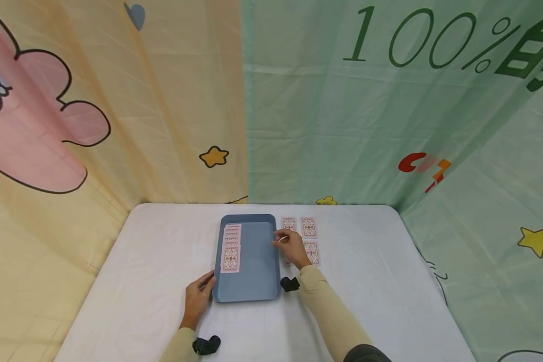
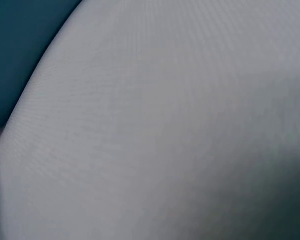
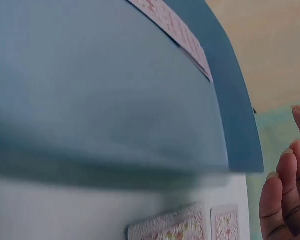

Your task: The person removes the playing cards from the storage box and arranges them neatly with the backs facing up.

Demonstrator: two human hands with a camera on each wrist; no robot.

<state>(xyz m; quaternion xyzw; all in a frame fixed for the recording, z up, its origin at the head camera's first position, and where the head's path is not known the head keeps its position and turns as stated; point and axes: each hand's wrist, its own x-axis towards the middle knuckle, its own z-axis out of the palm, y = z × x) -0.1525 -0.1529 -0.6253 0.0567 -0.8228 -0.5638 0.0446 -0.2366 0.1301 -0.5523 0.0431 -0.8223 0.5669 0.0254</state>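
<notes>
A blue-grey tray (image 1: 259, 266) lies on the white table. Along its left side runs a column of overlapping playing cards (image 1: 231, 259), patterned red-and-white backs up. My left hand (image 1: 196, 300) rests against the tray's lower left edge, its fingertips touching the rim. Over the tray's right rim hovers my right hand (image 1: 292, 247), fingers loosely bent, with nothing seen between them. In the right wrist view its fingers (image 3: 282, 195) appear apart from the tray. Beside the tray lie several more face-down cards (image 1: 308, 227), some partly hidden under my right hand.
White cloth covers the table (image 1: 366, 281). Printed curtains (image 1: 317, 125) hang behind it and at both sides. Black wrist devices (image 1: 290, 284) sit beside each forearm. The left wrist view mostly holds tablecloth (image 2: 155, 110) and a corner of the tray.
</notes>
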